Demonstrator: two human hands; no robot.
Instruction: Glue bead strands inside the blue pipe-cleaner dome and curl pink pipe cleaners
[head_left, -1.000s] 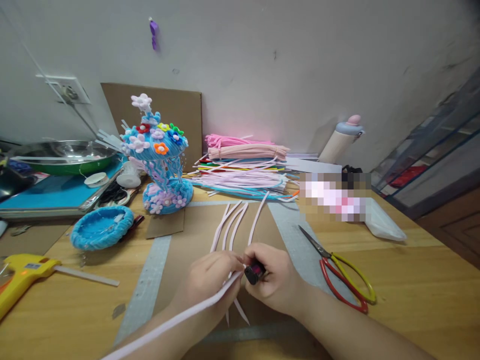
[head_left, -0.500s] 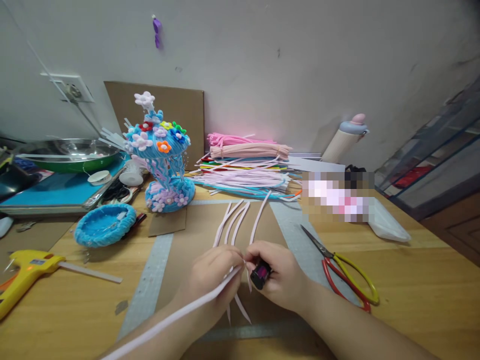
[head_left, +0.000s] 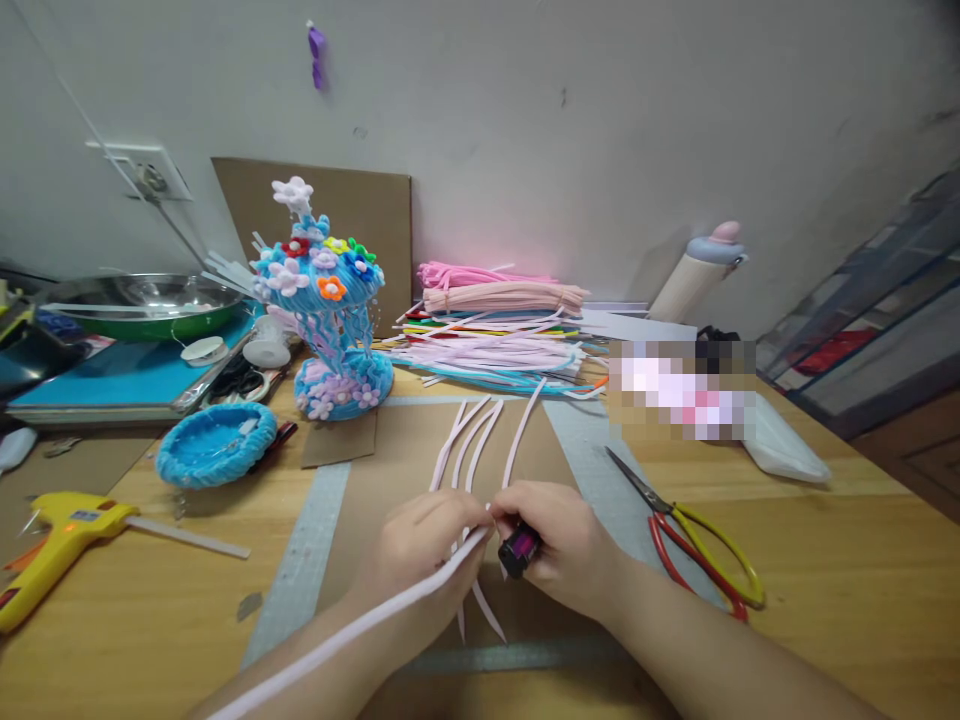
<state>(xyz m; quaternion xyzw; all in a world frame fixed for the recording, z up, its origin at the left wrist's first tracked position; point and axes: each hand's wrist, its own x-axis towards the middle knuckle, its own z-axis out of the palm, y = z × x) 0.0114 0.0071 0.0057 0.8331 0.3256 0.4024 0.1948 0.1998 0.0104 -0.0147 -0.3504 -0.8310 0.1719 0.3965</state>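
Note:
My left hand point(head_left: 431, 550) is closed on a pale pink pipe cleaner point(head_left: 352, 628), whose long end runs back over my left forearm. In my right hand point(head_left: 559, 530) is a small black-and-purple lighter point(head_left: 520, 550), apparently a pocket one, its blunt end facing me. The fingertips of both hands meet at the pipe cleaner's tip, which they partly hide. Under and beyond my hands, several more pale pipe cleaners point(head_left: 523, 435) lie on a brown cardboard sheet point(head_left: 397, 450). Scissors point(head_left: 686, 540) with red and yellow handles lie open to the right.
A cutting mat point(head_left: 296, 555) shows beneath the cardboard. To the left are a yellow glue gun point(head_left: 75, 545), a fuzzy blue dish point(head_left: 217, 445) and a flowered blue ornament point(head_left: 322, 285). Bundled pipe cleaners point(head_left: 495, 330) and a bottle point(head_left: 697, 275) stand along the wall.
The whole view has shifted slightly, with things sitting a little further right and higher. Both hands keep nearly the same pose and hold.

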